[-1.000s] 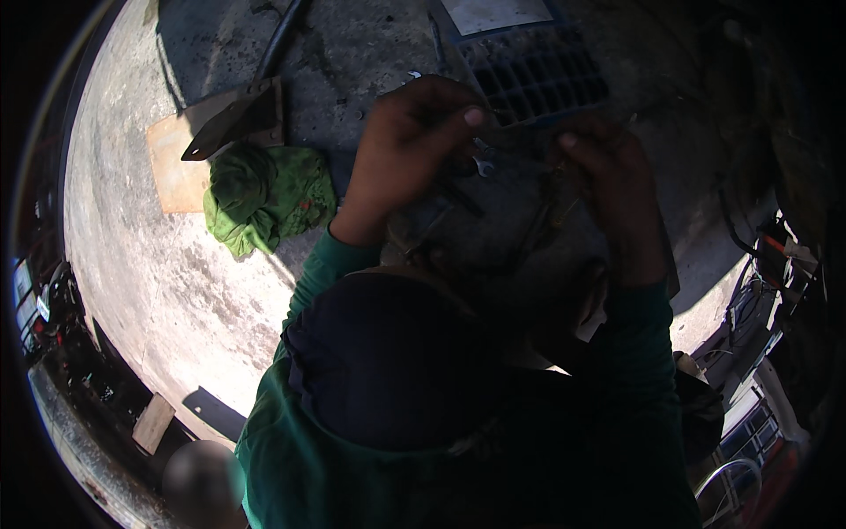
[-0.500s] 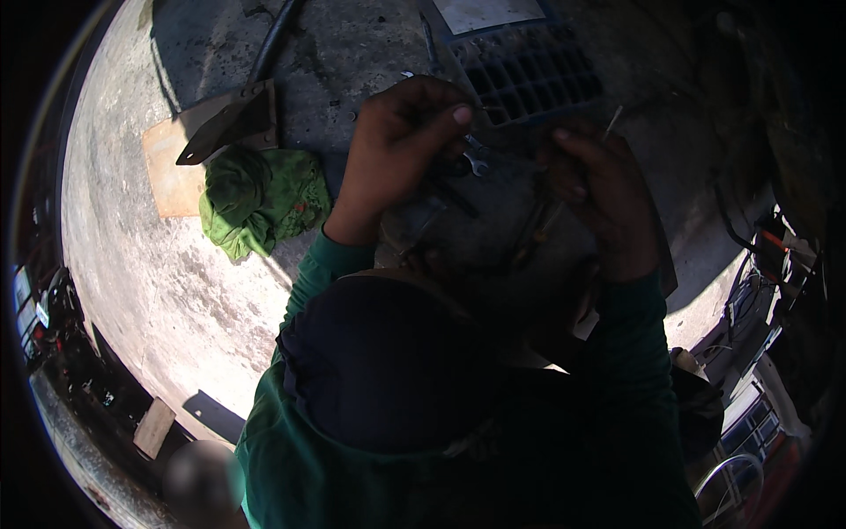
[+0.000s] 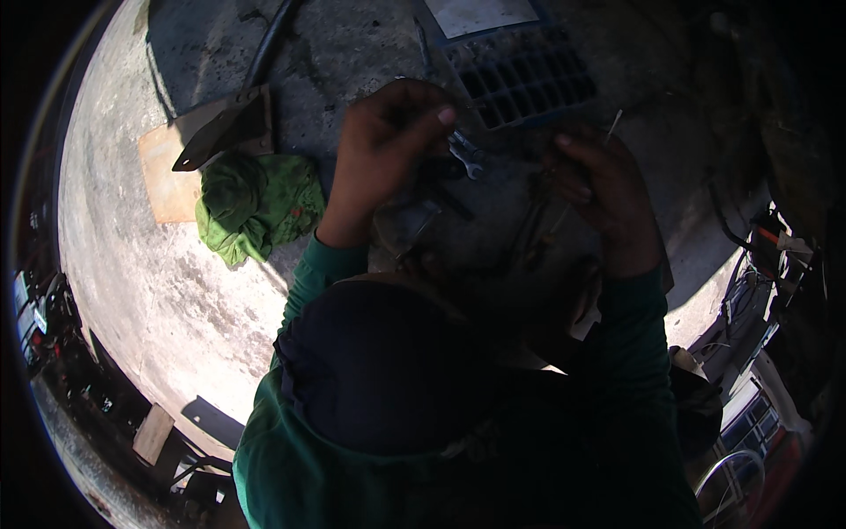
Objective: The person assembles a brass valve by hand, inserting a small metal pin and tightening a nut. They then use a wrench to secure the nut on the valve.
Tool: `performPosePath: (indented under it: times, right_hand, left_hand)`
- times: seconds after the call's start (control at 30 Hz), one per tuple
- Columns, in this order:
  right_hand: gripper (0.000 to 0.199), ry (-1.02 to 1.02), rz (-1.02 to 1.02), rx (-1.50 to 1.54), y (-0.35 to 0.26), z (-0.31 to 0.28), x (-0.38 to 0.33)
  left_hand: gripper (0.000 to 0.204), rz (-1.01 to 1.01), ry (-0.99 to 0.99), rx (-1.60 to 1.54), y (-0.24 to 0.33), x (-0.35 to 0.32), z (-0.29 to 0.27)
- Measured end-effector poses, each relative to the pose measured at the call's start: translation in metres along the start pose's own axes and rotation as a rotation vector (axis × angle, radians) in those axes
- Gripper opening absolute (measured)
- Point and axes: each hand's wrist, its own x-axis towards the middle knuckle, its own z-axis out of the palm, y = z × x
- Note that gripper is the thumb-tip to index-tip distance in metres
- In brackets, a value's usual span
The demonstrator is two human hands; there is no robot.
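My left hand [image 3: 383, 159] is raised over the shaded floor, thumb and fingers pinched together. What lies in the pinch, if anything, is too small and dark to tell. Opposite it, my right hand [image 3: 604, 185] is closed round a thin pale stick [image 3: 614, 125], whose upper tip sticks out above the fingers. Between the two hands, an open-end wrench [image 3: 470, 163] lies on the floor, nearer the left hand. Just beyond both hands sits a compartment case [image 3: 529, 75] with rows of dark cells. Deep shadow hides much of the area below my hands.
A crumpled green cloth [image 3: 264, 207] lies left of my left forearm. Behind it are a dark flat metal piece [image 3: 225, 132] and a tan board [image 3: 167, 176]. A dark bar [image 3: 271, 44] lies at the far left. Cables and clutter [image 3: 749, 273] line the right side.
My left hand has shifted slightly left, and more of the wrench shows beside it. The right hand keeps its grip on the stick, nearly still. The whole view has moved a little.
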Motion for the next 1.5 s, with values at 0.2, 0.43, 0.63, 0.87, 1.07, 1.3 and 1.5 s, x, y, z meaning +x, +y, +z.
performPosePath:
  times: [0.2,0.43,0.63,0.87,1.07,1.3,1.5]
  right_hand:
    - [0.012,0.054,0.01,-0.042,-0.012,-0.003,-0.011]
    - [0.026,0.498,-0.187,-0.837,-0.019,-0.082,-0.004]
    - [0.041,0.575,-0.195,-1.685,0.017,-0.206,0.016]
    - [0.035,0.653,-0.172,-1.432,0.015,-0.208,0.012]
    - [0.031,0.708,-0.111,-1.154,0.017,-0.2,0.002]
    - [0.037,0.71,-0.136,-1.616,0.031,-0.175,0.008]
    - [0.043,0.681,-0.135,-1.608,0.029,-0.154,0.008]
  left_hand:
    - [0.018,-0.017,-0.037,-0.02,-0.005,0.0,0.006]
    - [0.02,-0.041,-0.043,-0.029,-0.001,-0.004,0.006]
    - [0.018,-0.057,-0.108,-0.008,-0.006,-0.001,0.016]
    - [0.017,-0.062,-0.129,-0.001,-0.011,-0.002,0.02]
    - [0.017,-0.075,-0.146,-0.026,-0.014,-0.002,0.022]
    - [0.017,-0.12,-0.173,0.043,-0.012,-0.006,0.031]
    - [0.019,-0.07,-0.23,0.067,-0.014,-0.008,0.034]
